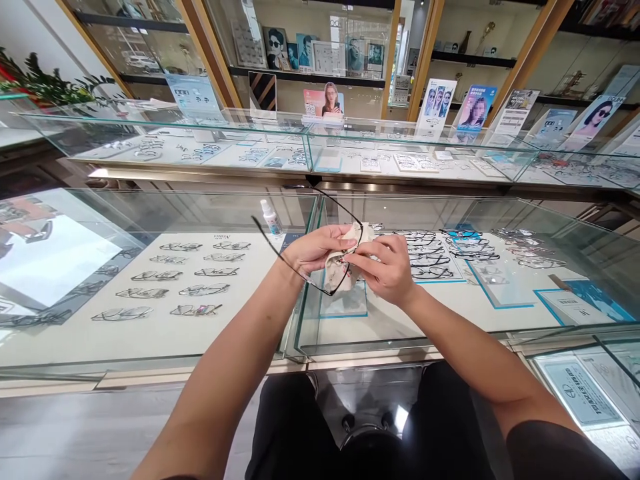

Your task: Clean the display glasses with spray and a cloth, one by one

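Note:
A pair of black-framed eyeglasses (pixel 327 291) is held up over the glass counter, its two temples stretching out to the left. My left hand (pixel 320 250) is closed round the front of the frame, thumb pressed against a cream patterned cloth (pixel 340 277). From the other side, my right hand (pixel 387 267) pinches the same cloth against a lens. The cloth is bunched about the lenses and hides most of them. Behind my left hand, a small white spray bottle (pixel 271 217) stands upright.
Below the hands, a glass display case (pixel 250 347) holds rows of eyeglasses (pixel 197 289) on the left and more frames (pixel 430 260) on the right. A second glass case (pixel 200 123) with upright advertising cards (pixel 437 107) runs behind it. Beneath me is a stool base (pixel 367 427).

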### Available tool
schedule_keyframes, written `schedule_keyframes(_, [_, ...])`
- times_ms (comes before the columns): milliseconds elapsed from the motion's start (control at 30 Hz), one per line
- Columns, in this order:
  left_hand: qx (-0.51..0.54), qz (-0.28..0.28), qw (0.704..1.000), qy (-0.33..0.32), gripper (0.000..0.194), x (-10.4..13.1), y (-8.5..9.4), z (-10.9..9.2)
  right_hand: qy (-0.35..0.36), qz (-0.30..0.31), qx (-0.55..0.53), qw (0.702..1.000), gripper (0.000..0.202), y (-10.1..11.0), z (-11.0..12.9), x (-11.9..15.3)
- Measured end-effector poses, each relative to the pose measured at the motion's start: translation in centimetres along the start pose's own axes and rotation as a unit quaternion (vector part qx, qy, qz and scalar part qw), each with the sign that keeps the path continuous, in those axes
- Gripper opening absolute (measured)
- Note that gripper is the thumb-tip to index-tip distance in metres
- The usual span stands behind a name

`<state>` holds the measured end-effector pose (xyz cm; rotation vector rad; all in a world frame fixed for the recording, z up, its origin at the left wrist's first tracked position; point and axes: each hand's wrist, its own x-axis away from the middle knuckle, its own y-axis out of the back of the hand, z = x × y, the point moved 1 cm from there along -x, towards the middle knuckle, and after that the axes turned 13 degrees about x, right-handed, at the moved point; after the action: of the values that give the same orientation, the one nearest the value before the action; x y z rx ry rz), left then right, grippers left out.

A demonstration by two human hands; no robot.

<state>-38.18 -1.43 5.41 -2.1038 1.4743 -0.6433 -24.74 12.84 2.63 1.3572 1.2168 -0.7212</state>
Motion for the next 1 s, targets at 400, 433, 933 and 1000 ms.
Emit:
schedule_keyframes(400, [-0.147, -0.106, 0.981, -0.068, 0.062, -0.6, -0.5, 0.7, -0.024, 0.016, -0.02, 0.999, 0.028, -0.3, -0.1, 0.8])
schedule_keyframes(433, [-0.158, -0.112, 0.979, -0.069, 0.062, -0.5, -0.3, 0.5, -0.051, 0.01, -0.024, 0.998, 0.027, 0.0, -0.4, 0.6])
schedule_keyframes(933, [-0.581, -0.385, 0.716, -0.04, 0.028, 0.7, 3.7, -2.2, -0.417, -0.031, -0.281, 0.864, 0.021, 0.3, -5.7, -1.0])
schedule_keyframes(1000, [-0.617, -0.388, 0.685, -0.014, 0.025, 0.4, 4.1, -1.8, -0.437, -0.026, -0.305, 0.845, 0.022, 0.1, -6.0, -0.8])
